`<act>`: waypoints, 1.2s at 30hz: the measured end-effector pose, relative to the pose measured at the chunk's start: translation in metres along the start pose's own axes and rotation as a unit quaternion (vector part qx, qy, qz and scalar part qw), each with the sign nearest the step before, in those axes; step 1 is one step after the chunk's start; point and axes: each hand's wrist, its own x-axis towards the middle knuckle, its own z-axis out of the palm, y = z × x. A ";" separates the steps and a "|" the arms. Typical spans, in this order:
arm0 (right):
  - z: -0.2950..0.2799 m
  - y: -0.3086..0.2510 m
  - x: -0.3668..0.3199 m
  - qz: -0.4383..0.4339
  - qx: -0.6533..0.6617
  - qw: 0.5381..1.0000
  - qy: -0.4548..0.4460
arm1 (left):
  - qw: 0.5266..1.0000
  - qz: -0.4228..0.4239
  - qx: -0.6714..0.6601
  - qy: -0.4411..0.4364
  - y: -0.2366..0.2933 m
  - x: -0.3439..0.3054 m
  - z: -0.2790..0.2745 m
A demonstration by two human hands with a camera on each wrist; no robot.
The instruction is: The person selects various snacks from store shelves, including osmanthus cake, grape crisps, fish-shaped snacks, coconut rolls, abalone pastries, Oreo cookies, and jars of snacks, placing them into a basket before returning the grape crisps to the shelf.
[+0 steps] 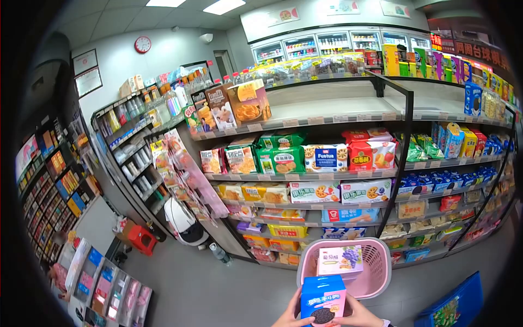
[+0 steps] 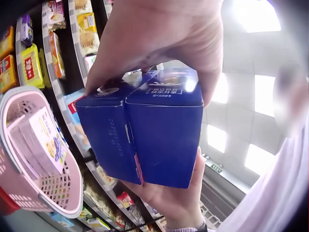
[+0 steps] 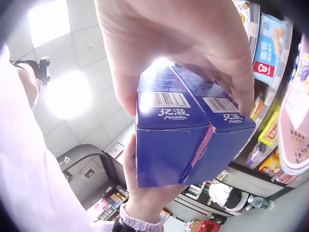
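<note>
Two blue Oreo boxes (image 1: pixel 322 300), pressed side by side, are held between both hands at the bottom of the head view. My left hand (image 1: pixel 293 312) grips their left side, and my right hand (image 1: pixel 360 315) grips the right side. In the left wrist view, the left hand (image 2: pixel 159 34) curls over the boxes (image 2: pixel 164 140). The right wrist view shows the right hand (image 3: pixel 183 43) around the boxes (image 3: pixel 169 154), with barcodes facing the camera. Just beyond them, a pink basket (image 1: pixel 376 270) contains purple-and-white grape boxes (image 1: pixel 339 260).
Shelves of packaged biscuits (image 1: pixel 326 158) rise behind the basket. A blue bin (image 1: pixel 452 305) stands at lower right. At left are a red stool (image 1: pixel 143 238), a plastic bottle (image 1: pixel 220 254) and a display rack (image 1: pixel 103 283).
</note>
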 end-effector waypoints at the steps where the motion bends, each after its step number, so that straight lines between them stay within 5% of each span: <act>1: 0.011 -0.012 0.011 -0.027 0.005 0.999 0.022 | 1.000 0.008 0.008 -0.001 0.005 0.004 -0.015; 3: 0.028 -0.028 0.027 -0.077 0.017 0.995 0.067 | 1.000 0.020 0.024 -0.003 0.016 0.010 -0.037; 4: 0.022 -0.026 0.044 -0.030 0.051 0.998 -0.016 | 1.000 0.013 0.017 0.003 0.024 0.013 -0.043; 5: 0.022 -0.033 0.052 -0.063 -0.014 0.998 -0.013 | 1.000 0.018 0.025 -0.007 0.032 0.018 -0.048; 7: 0.026 -0.054 0.058 -0.014 0.057 0.998 0.011 | 0.998 0.036 0.038 -0.027 0.046 0.033 -0.053; 8: 0.023 -0.055 0.062 -0.047 0.041 0.998 0.014 | 0.995 0.084 0.045 -0.019 0.052 0.039 -0.048; 11: 0.005 -0.059 0.071 -0.127 -0.007 0.991 0.027 | 0.986 0.048 0.097 -0.128 0.055 0.075 -0.064; 20: -0.060 -0.123 0.101 -0.261 -0.099 0.960 0.009 | 0.964 0.142 0.186 -0.128 0.103 0.134 -0.035; 27: -0.089 -0.228 0.163 -0.406 -0.203 0.888 0.078 | 0.926 0.220 0.253 -0.176 0.236 0.206 -0.014; 28: -0.090 -0.247 0.176 -0.423 -0.185 0.884 0.078 | 0.882 0.286 0.344 -0.145 0.249 0.227 -0.024; 31: -0.096 -0.295 0.228 -0.460 -0.086 0.883 0.047 | 0.884 0.312 0.315 -0.151 0.304 0.279 -0.033; 36: -0.114 -0.363 0.309 -0.402 -0.188 0.890 0.109 | 0.872 0.345 0.283 -0.201 0.371 0.364 -0.059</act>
